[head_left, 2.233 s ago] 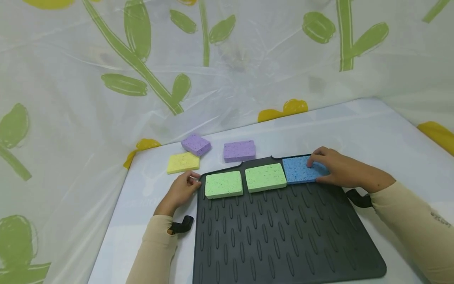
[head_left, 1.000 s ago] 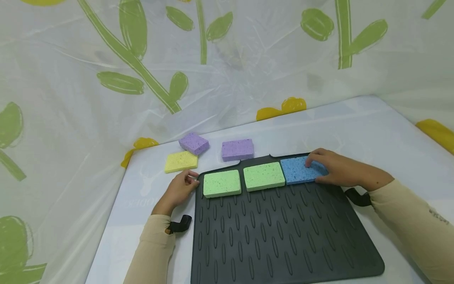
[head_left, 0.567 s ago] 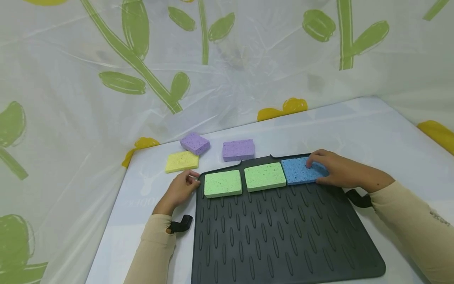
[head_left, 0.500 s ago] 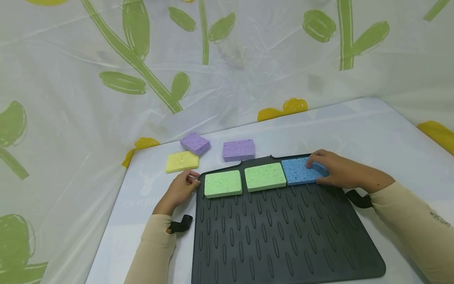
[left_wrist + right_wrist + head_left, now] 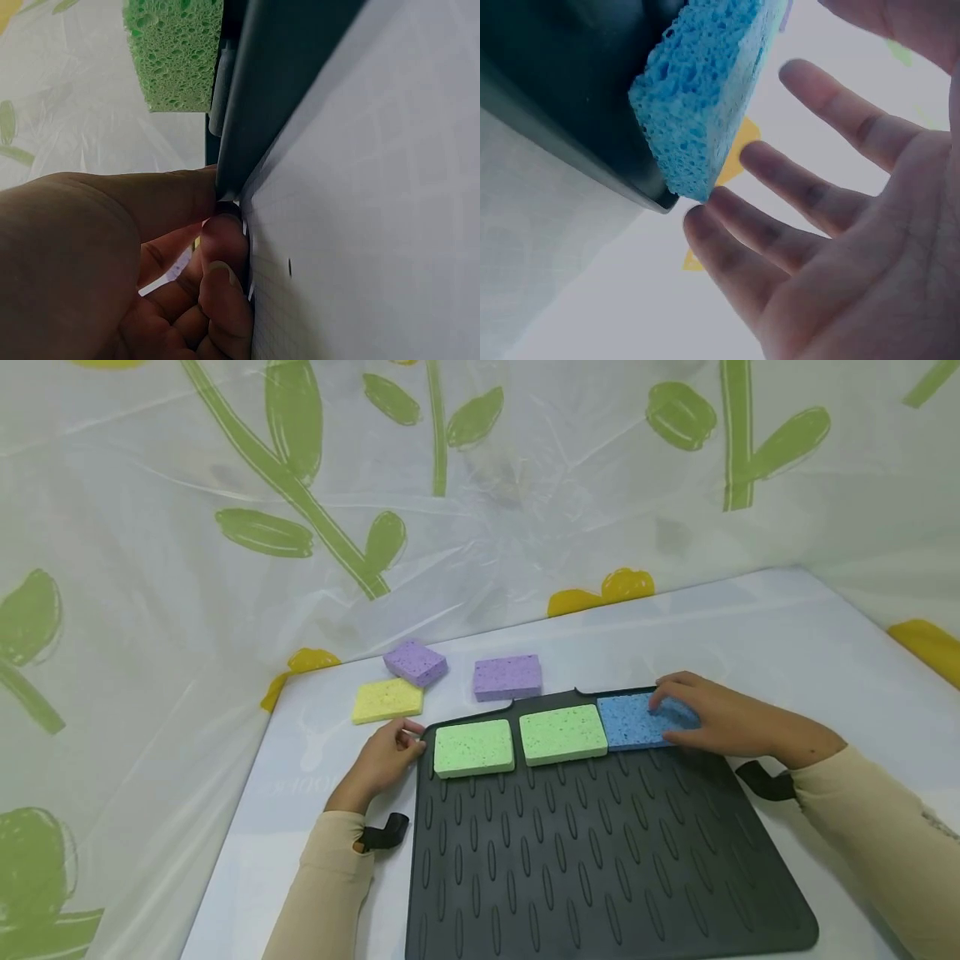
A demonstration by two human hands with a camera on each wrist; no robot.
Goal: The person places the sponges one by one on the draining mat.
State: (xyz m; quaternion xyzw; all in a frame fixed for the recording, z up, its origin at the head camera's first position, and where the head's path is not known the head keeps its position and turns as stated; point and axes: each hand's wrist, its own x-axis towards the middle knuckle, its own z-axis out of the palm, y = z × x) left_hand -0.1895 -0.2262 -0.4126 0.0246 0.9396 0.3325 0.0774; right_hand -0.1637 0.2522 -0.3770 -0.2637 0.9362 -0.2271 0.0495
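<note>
A black ridged drying mat point(image 5: 570, 868) lies on the table. My left hand point(image 5: 381, 764) pinches its far left corner; in the left wrist view the thumb point(image 5: 176, 196) is on the rim and curled fingers are by the table. Two green sponges point(image 5: 474, 748) and a blue sponge point(image 5: 630, 720) lie in a row along the mat's far edge. Over the right end of the blue sponge is my right hand point(image 5: 716, 718). The right wrist view shows its fingers point(image 5: 829, 105) spread and loosely extended beside the blue sponge, not wrapped round it.
Beyond the mat, a yellow sponge point(image 5: 387, 701) and a tilted purple sponge point(image 5: 415, 662) lie close together. Another purple sponge point(image 5: 507, 677) sits behind the mat's far edge. A plant-patterned plastic sheet point(image 5: 525, 527) hangs behind the white table point(image 5: 300, 860).
The right hand's fingers have spread slightly at the blue sponge. The left hand stays at the mat's corner, and the sponges keep their places.
</note>
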